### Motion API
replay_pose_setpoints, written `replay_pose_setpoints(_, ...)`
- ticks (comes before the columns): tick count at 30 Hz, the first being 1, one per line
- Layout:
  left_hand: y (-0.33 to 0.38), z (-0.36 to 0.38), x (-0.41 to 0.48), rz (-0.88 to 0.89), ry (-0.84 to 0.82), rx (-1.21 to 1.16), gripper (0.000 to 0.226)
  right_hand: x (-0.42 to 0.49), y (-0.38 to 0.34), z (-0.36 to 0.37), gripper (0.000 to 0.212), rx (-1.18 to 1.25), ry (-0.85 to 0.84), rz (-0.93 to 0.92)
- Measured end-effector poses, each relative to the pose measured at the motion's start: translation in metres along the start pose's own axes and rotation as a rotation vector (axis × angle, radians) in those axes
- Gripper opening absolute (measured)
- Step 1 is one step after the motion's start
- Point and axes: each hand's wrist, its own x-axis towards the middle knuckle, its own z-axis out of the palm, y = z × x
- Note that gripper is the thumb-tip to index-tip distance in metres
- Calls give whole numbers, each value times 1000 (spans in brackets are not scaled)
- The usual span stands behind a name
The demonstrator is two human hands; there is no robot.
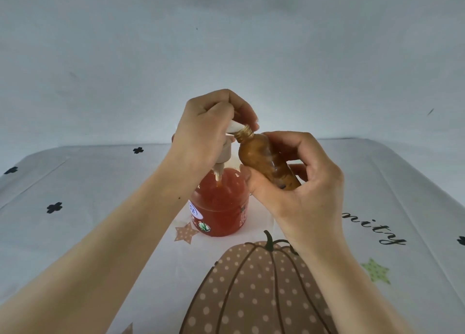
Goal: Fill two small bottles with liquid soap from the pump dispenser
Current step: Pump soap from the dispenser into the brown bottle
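Both hands met above the middle of the table. The left hand (208, 132) was curled down over the pump head (234, 126), covering nearly all of it, so only the white spout tip and the collar below showed. The right hand (304, 190) gripped the small bottle (259, 155) between thumb and curled fingers, tilted with its threaded neck up and to the left, touching the spout tip. This amber bottle's lower end was buried in the palm and fingers, and its base could not be seen. Whether soap was passing at the mouth was too small to tell, and the dark contents made the fill level hard to judge. The pump dispenser (219, 208) stood upright on the tablecloth (100, 182) just below and between the wrists, holding red liquid. Its label was turned partly away, and the left forearm crossed its upper left side. A dotted pumpkin print (251, 291) ran off the bottom edge, with the right forearm lying across it. Script lettering (377, 230) at the right was cut short by the right hand, leaving only its last letters readable. Both forearms left the picture at the lower corners.
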Motion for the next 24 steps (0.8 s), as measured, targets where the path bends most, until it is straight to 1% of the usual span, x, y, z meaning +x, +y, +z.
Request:
replay_pose_setpoints(4, -1, -3, 1, -36, -68, 124, 40, -2, 3, 1, 37, -22, -11, 6)
replay_pose_setpoints(7, 4, -4, 0, -45, -100, 160, 39, -1, 3, 1, 38, -21, -6, 4)
replay_pose_setpoints(12, 5, -5, 3, 20, -26, 105, 35, 0, 2, 0, 42, 7, 13, -28)
replay_pose_setpoints(16, 3, -9, 6, -9, -8, 23, 33, 1, 2, 0, 48, -10, 52, -84)
replay_pose_setpoints(24, 1, -6, 6, -42, 5, -21, 32, 2, 3, 1, 46, 12, 70, -80)
